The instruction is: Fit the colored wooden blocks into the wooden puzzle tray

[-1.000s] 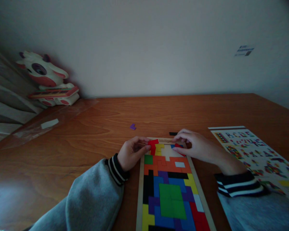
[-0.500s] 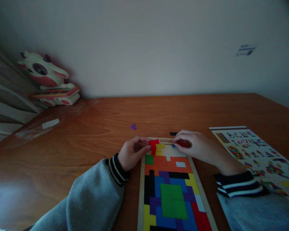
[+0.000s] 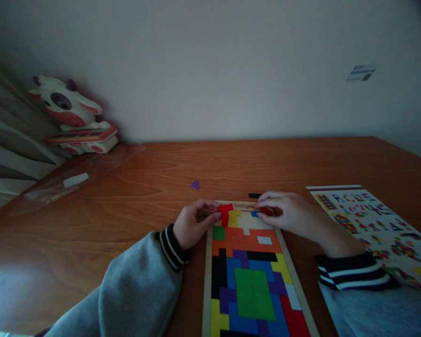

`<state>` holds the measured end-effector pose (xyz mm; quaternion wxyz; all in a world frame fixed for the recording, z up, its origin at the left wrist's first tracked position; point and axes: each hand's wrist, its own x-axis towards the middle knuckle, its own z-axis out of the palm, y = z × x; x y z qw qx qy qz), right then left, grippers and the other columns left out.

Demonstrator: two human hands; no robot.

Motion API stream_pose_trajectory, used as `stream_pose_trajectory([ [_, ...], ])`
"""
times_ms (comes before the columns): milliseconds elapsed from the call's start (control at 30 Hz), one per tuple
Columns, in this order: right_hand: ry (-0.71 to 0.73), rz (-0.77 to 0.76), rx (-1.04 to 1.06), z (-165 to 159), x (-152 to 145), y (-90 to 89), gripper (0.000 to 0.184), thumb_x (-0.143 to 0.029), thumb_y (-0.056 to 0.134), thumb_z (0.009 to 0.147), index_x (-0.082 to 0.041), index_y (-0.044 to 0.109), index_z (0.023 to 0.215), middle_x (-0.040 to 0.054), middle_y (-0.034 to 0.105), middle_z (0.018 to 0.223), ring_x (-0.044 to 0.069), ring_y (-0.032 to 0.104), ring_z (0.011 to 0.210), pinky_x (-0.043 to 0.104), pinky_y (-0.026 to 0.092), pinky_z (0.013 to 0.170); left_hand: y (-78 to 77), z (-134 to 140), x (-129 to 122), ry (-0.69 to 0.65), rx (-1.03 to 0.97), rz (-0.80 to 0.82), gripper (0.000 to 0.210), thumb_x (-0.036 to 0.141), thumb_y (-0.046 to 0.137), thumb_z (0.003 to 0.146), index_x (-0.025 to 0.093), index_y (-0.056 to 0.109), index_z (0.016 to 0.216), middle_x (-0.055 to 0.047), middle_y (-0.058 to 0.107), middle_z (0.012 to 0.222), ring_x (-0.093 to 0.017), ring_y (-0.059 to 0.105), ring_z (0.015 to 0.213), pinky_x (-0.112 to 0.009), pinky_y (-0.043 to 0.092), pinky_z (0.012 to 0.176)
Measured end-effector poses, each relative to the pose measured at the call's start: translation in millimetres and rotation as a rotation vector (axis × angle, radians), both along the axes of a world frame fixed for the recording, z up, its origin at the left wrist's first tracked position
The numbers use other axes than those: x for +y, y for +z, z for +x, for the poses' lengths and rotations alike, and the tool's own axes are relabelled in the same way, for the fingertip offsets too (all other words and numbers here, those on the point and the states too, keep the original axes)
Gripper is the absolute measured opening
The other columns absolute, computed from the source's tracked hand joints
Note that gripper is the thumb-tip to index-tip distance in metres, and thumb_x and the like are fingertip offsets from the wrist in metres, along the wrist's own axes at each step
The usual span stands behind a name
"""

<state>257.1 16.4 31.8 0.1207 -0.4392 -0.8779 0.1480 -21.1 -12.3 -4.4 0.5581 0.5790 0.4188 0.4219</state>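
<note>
A wooden puzzle tray (image 3: 206,281) lies before me, filled for the most part with flat coloured block pieces; bare pale base (image 3: 250,222) shows near its far end. My left hand (image 3: 195,224) pinches a red puzzle piece (image 3: 225,215) between thumb and fingers, tilted over the tray's far left corner, beside a yellow piece (image 3: 234,217). At the far right corner, my right hand (image 3: 284,213) has its fingers closed around another red piece (image 3: 265,211), partly hidden by them. A small blue piece (image 3: 254,214) shows by those fingertips.
Beyond the tray lie a purple piece (image 3: 195,185) and a black piece (image 3: 254,195) on the wooden table (image 3: 154,173). To the right is a printed pattern sheet (image 3: 372,220). A toy cow with a keyboard (image 3: 79,117) stands at the back left, by a curtain (image 3: 10,145).
My right hand has shifted slightly right along the tray's far edge, showing more of the blue piece. The left hand keeps the red piece at the far left corner.
</note>
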Motion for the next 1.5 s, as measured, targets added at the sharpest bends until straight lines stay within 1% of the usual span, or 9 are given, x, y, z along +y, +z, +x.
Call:
stream_pose_trajectory([
  [167,0.012,0.013,0.022,1,0,-2.9,0.021,-0.033,0.062,0.085,-0.027,0.074,0.102,0.0040,0.071,0.109,0.021,0.068,0.090,0.037,0.054,0.082,1.2,1,0,0.001,0.003,0.023,0.036,0.040,0.074,0.078,0.014,0.063,0.100,-0.008,0.070,0.096,-0.018,0.068,0.087,-0.034,0.055,0.082],
  [333,-0.021,0.025,-0.014,-1,-1,-5.0,0.029,-0.027,0.063,0.084,-0.027,0.072,0.112,0.0039,0.071,0.118,0.024,0.067,0.104,0.040,0.051,0.095,0.9,1,0,0.001,0.005,0.017,0.038,0.040,0.074,0.078,0.013,0.062,0.101,-0.009,0.070,0.097,-0.018,0.068,0.088,-0.034,0.055,0.082],
  [467,-0.056,0.017,-0.023,-3,-3,-2.0,0.036,-0.029,0.062,0.085,-0.028,0.068,0.120,0.0053,0.071,0.116,0.026,0.070,0.099,0.042,0.055,0.088,0.2,1,1,0.003,0.015,0.003,0.039,0.041,0.074,0.078,0.012,0.062,0.102,-0.010,0.069,0.099,-0.018,0.067,0.088,-0.034,0.055,0.081],
  [667,-0.042,0.031,0.017,-3,-3,0.7,0.030,-0.028,0.060,0.086,-0.027,0.071,0.114,0.0052,0.072,0.114,0.025,0.070,0.098,0.041,0.055,0.088,1.3,0,1,-0.004,0.023,0.015,0.040,0.041,0.074,0.078,0.013,0.062,0.103,-0.009,0.070,0.097,-0.019,0.068,0.088,-0.034,0.055,0.082],
  [867,-0.053,0.028,0.068,-4,-2,1.4,0.026,-0.024,0.057,0.087,-0.029,0.073,0.107,0.0025,0.075,0.105,0.022,0.071,0.089,0.038,0.056,0.082,1.9,1,0,-0.004,0.023,0.012,0.039,0.041,0.074,0.078,0.013,0.062,0.102,-0.009,0.070,0.098,-0.018,0.068,0.088,-0.034,0.055,0.082],
  [1067,-0.115,0.072,0.135,-3,0,-7.4,0.025,-0.028,0.053,0.092,-0.029,0.071,0.110,0.0024,0.073,0.110,0.022,0.070,0.096,0.039,0.056,0.087,2.3,0,0,-0.010,0.025,0.020,0.038,0.041,0.074,0.078,0.013,0.062,0.102,-0.009,0.070,0.098,-0.019,0.068,0.088,-0.035,0.056,0.082],
  [1200,-0.114,0.114,0.162,-3,3,-14.4,0.027,-0.026,0.048,0.095,-0.029,0.069,0.111,0.0012,0.072,0.114,0.021,0.069,0.101,0.040,0.054,0.091,2.0,0,1,-0.015,0.037,0.022,0.038,0.041,0.073,0.078,0.013,0.062,0.102,-0.010,0.070,0.098,-0.019,0.068,0.088,-0.035,0.056,0.082],
  [1367,-0.165,0.116,0.204,-4,7,-20.8,0.024,-0.028,0.051,0.094,-0.026,0.070,0.108,0.0036,0.074,0.110,0.021,0.070,0.097,0.039,0.055,0.089,-0.4,0,1,-0.015,0.043,0.028,0.038,0.040,0.073,0.079,0.013,0.062,0.102,-0.009,0.070,0.098,-0.019,0.068,0.088,-0.034,0.056,0.082],
  [1500,-0.205,0.092,0.245,-4,9,-21.3,0.021,-0.028,0.053,0.093,-0.028,0.070,0.105,0.0024,0.074,0.107,0.021,0.070,0.096,0.038,0.056,0.086,-1.1,0,2,-0.013,0.047,0.040,0.037,0.041,0.072,0.079,0.014,0.062,0.102,-0.009,0.070,0.097,-0.019,0.068,0.088,-0.035,0.056,0.082],
])
